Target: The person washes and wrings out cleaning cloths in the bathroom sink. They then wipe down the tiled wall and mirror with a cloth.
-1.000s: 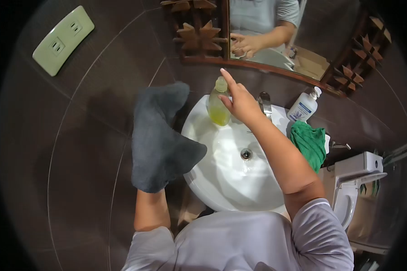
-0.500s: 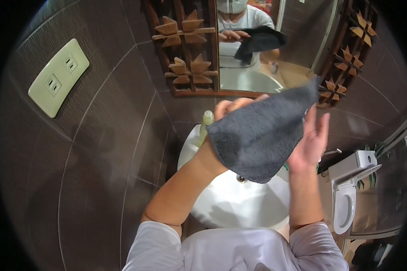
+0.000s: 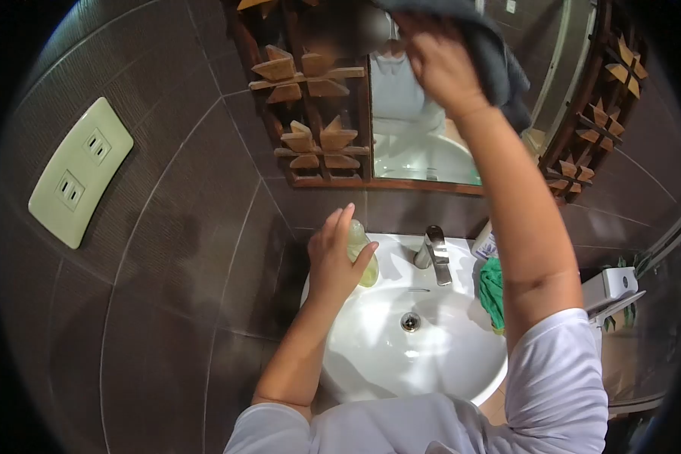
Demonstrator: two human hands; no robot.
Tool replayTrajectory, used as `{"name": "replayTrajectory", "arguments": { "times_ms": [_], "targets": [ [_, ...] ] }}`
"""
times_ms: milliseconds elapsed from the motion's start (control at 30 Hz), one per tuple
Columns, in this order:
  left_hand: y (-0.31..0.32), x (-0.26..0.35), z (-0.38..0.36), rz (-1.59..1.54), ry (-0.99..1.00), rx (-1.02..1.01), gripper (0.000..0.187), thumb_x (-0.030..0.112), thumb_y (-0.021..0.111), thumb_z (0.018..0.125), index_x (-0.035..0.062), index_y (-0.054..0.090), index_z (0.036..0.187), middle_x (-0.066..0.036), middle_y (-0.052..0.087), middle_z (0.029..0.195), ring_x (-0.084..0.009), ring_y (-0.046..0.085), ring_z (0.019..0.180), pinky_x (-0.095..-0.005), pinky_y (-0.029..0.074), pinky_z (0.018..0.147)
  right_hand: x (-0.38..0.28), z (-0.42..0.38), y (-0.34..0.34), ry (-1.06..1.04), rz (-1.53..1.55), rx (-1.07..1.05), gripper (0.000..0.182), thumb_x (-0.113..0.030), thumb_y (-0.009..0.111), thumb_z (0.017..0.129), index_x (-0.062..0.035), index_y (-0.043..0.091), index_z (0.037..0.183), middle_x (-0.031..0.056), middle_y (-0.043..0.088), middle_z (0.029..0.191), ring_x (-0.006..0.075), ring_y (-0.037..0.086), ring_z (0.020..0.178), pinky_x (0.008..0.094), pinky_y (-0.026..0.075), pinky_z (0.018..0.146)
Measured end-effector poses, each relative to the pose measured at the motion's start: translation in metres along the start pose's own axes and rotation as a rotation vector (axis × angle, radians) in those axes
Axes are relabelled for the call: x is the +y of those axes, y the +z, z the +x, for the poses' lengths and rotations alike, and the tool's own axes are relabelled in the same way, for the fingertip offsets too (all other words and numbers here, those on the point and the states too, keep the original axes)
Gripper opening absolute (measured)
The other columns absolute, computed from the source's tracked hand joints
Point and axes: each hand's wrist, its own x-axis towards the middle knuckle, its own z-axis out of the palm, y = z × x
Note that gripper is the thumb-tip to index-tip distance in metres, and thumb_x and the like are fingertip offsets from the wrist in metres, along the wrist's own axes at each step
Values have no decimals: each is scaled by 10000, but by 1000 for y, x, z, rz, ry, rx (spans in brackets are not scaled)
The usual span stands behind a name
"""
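Note:
Up at the mirror point(image 3: 424, 151), my right hand point(image 3: 440, 66) presses a dark grey cloth point(image 3: 499, 76) near the top of the glass. The cloth hangs down on the far side of the fingers. My left hand point(image 3: 333, 253) is raised over the left side of the sink, thumb and fingers spread, with nothing in it. Behind that hand stands a clear bottle of pale green liquid point(image 3: 368, 271), partly covered by the thumb in this view.
Below is a white sink point(image 3: 446, 363) with a metal faucet point(image 3: 433, 257). A green cloth point(image 3: 492, 291) and a white bottle point(image 3: 486, 244) sit at its right. Carved wooden framing point(image 3: 310, 140) flanks the mirror. A socket plate point(image 3: 81, 172) is on the left wall; a toilet point(image 3: 611, 287) stands at right.
The grey cloth, earlier spread between both hands over the sink, has gone up to the mirror in my right hand. My left hand has let go and dropped beside the green-liquid bottle.

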Motion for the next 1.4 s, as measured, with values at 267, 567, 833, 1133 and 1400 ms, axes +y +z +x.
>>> {"name": "replayTrajectory", "arguments": {
  "times_ms": [267, 567, 833, 1133, 1400],
  "targets": [
    [13, -14, -6, -395, -140, 43, 655, 274, 647, 743, 76, 318, 1274, -168, 473, 1148, -325, 451, 1063, -417, 292, 931, -77, -125, 2, 204, 350, -311, 241, -133, 547, 793, -48, 541, 1018, 112, 568, 939, 267, 514, 926, 359, 392, 809],
    [2, -8, 1, -311, -41, 106, 591, 215, 659, 740, 41, 380, 1231, -157, 454, 1183, -316, 420, 1106, -385, 313, 934, -17, -155, -43, 462, 132, -748, 163, -199, 583, 766, -80, 607, 875, 108, 598, 906, 225, 561, 848, 315, 410, 773],
    [-11, 2, -8, -325, -57, 181, 534, 164, 622, 785, 16, 370, 1231, -147, 424, 1220, -290, 399, 1135, -362, 306, 959, -25, -200, -9, 843, -360, 110, 521, -228, 431, 824, -18, 319, 1288, 262, 252, 1329, 455, 214, 1215, 545, 137, 989],
    [-32, 9, 0, -275, 26, 255, 470, 155, 606, 792, 15, 407, 1194, -132, 437, 1215, -290, 386, 1154, -375, 299, 968, 21, -165, -41, 633, -332, 97, 456, -243, 440, 823, -15, 415, 1217, 211, 387, 1258, 387, 316, 1176, 543, 134, 978],
    [-32, 19, 14, -331, 131, 335, 428, 120, 607, 771, 27, 444, 1156, -132, 443, 1201, -294, 399, 1132, -376, 317, 950, -41, -123, -17, -96, -62, -457, 445, -154, 515, 713, -162, 496, 1157, 88, 465, 1191, 243, 418, 1138, 423, 327, 923]
  ]
}}
